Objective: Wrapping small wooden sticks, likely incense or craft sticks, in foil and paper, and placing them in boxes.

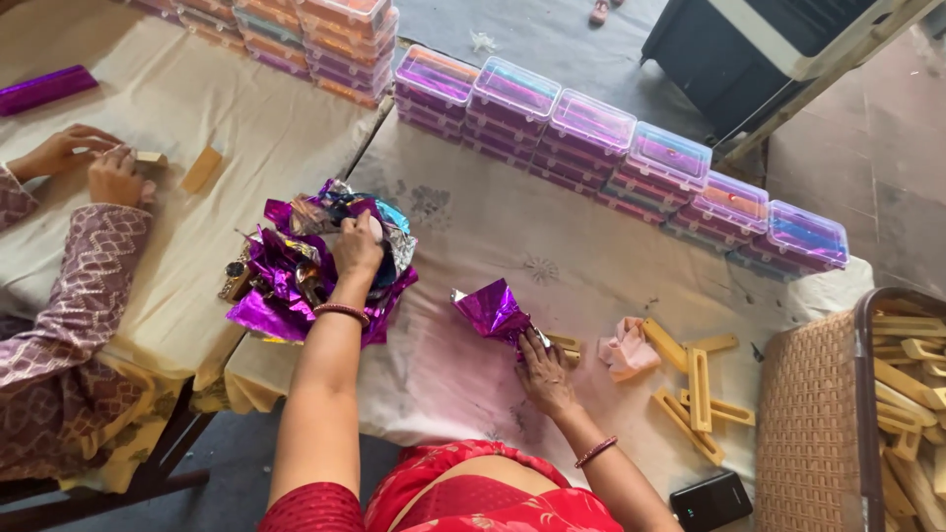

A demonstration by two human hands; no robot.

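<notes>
- The left hand reaches out to a heap of crumpled foil sheets, mostly purple with some silver and blue, and its fingers curl down into the top of the heap, gripping foil there; the fingertips are buried, so how much they pinch cannot be told.
- The right hand lies palm down, fingers loosely together, pressing a wooden piece half wrapped in purple foil against the cloth-covered counter; the foil flares up past the fingertips.
- This wrapped piece sits near the front middle of the counter, well apart from the foil heap at the left edge.
- Just right of the right hand lies a crumpled pink cloth, and beyond it several bare wooden pieces lie scattered on the counter.
- A black phone rests at the near right corner.
- A row of stacked clear-lidded plastic boxes with purple and pink contents lines the far edge.
- At the right, a basket holds more wooden pieces.
- At a neighbouring counter on the left, another person's hands in patterned sleeves work at a small wooden block.
</notes>
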